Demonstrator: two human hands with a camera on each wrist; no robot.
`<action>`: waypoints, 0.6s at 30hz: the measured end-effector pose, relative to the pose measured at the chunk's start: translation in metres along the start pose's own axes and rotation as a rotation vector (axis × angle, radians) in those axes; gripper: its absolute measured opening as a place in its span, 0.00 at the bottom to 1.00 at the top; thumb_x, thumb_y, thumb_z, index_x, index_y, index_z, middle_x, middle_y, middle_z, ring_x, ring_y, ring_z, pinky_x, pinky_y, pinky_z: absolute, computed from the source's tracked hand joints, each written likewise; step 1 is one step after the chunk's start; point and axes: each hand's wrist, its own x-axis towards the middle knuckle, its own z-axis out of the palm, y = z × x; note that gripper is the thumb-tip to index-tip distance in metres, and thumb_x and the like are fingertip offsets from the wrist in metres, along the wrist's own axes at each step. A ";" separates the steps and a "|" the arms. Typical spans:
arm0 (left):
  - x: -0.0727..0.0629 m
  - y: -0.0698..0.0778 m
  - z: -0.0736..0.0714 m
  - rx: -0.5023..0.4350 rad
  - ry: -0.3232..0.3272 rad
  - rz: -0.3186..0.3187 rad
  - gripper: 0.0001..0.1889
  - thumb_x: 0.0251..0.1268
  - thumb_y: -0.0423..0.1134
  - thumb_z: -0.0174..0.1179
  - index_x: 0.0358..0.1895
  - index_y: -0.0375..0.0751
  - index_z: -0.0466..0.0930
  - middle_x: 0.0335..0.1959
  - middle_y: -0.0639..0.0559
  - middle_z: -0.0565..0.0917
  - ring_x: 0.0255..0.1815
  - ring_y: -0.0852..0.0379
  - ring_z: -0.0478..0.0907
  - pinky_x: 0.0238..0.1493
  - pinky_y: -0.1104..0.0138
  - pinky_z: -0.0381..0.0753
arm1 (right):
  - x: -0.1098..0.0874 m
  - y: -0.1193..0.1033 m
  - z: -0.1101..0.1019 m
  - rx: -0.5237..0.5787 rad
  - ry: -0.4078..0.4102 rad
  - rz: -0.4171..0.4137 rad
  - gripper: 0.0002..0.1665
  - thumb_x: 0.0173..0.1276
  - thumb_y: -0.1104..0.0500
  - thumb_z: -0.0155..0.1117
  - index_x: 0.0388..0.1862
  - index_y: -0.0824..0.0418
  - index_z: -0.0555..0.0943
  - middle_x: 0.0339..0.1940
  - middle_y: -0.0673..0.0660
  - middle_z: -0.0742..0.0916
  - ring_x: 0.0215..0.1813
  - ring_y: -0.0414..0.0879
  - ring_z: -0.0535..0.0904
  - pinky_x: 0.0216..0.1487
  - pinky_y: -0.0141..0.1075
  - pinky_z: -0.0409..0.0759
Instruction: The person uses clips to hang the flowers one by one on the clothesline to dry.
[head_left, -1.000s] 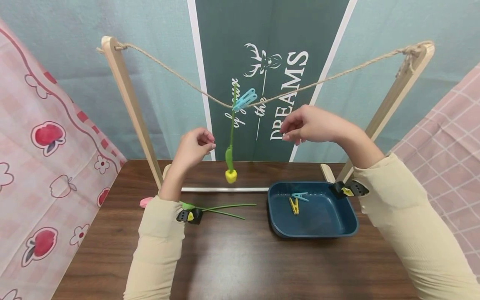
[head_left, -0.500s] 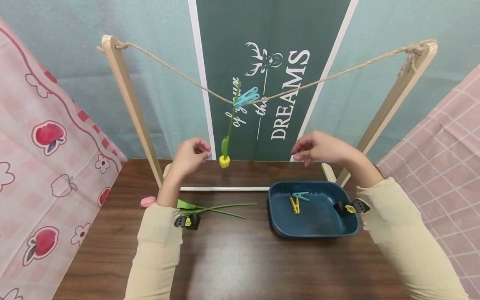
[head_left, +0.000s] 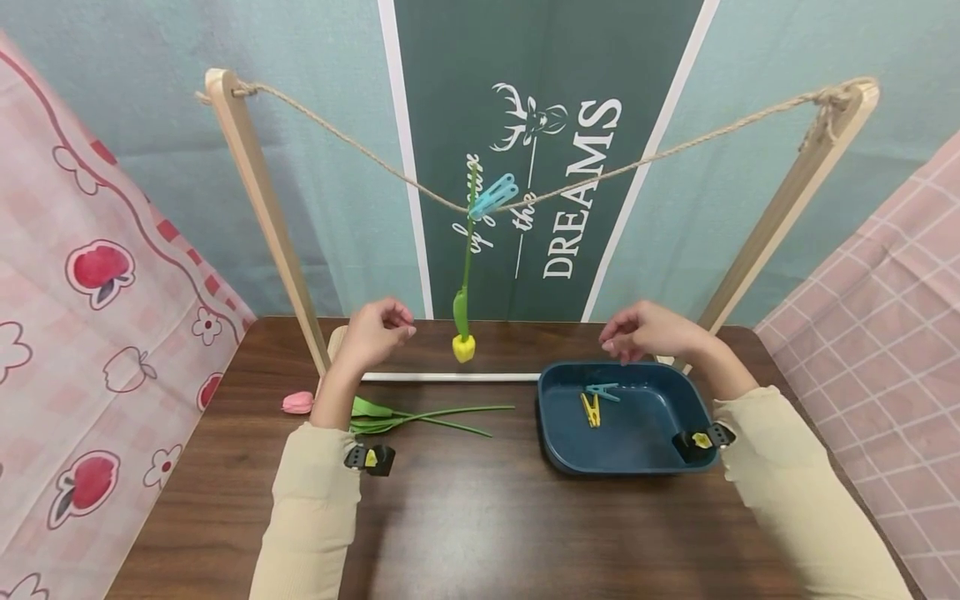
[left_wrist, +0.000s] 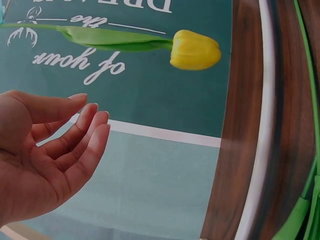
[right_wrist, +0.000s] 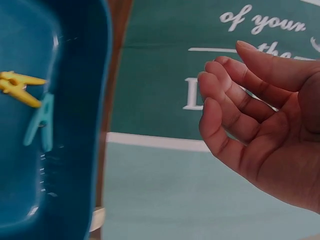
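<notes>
A yellow tulip (head_left: 463,347) hangs head down from the rope (head_left: 360,150), its stem clipped there by a blue clothespin (head_left: 493,197). To its left, my left hand (head_left: 375,333) is loosely curled around nothing, apart from the flower; the left wrist view shows the same gap below the tulip (left_wrist: 195,50). My right hand (head_left: 641,332) is over the back rim of the dark blue basin (head_left: 551,442), fingers relaxed and holding nothing. Inside the basin lie a yellow clothespin (head_left: 591,410) and another blue clothespin (head_left: 603,392).
Two wooden posts (head_left: 262,208) hold up the rope, with a white bar (head_left: 450,377) low between them. A pink tulip (head_left: 297,402) and crossed green stems (head_left: 450,412) lie on the brown table (head_left: 465,525), partly behind my left forearm. Curtains enclose the back and sides.
Both my hands have lowered and drawn apart, away from the rope. The hanging tulip swung left and then back. Clothespins in the basin stay where they were.
</notes>
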 end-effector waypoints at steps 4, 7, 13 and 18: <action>-0.001 -0.005 0.003 -0.004 -0.010 -0.020 0.05 0.55 0.28 0.60 0.35 0.31 0.76 0.28 0.43 0.80 0.27 0.52 0.77 0.27 0.68 0.73 | 0.001 0.018 0.003 0.023 0.014 0.009 0.09 0.63 0.66 0.58 0.39 0.71 0.79 0.26 0.59 0.82 0.28 0.52 0.79 0.32 0.41 0.79; -0.003 -0.008 0.005 -0.006 -0.024 -0.043 0.06 0.55 0.29 0.60 0.36 0.33 0.76 0.28 0.44 0.80 0.26 0.55 0.76 0.28 0.68 0.73 | 0.001 0.030 0.006 0.050 0.023 0.024 0.09 0.63 0.66 0.58 0.39 0.72 0.79 0.28 0.60 0.82 0.29 0.53 0.79 0.32 0.41 0.79; -0.007 -0.013 0.009 0.008 -0.050 -0.052 0.06 0.55 0.30 0.60 0.36 0.33 0.76 0.28 0.45 0.80 0.27 0.55 0.76 0.29 0.67 0.73 | 0.000 0.047 0.010 0.098 0.016 0.074 0.11 0.63 0.66 0.57 0.41 0.73 0.78 0.29 0.58 0.82 0.31 0.54 0.79 0.35 0.43 0.80; -0.011 -0.016 0.012 0.034 -0.067 -0.036 0.05 0.55 0.30 0.60 0.34 0.34 0.76 0.27 0.46 0.79 0.27 0.55 0.75 0.29 0.66 0.72 | 0.001 0.061 0.011 0.127 0.005 0.098 0.11 0.63 0.66 0.57 0.41 0.74 0.77 0.29 0.58 0.83 0.33 0.57 0.80 0.37 0.45 0.80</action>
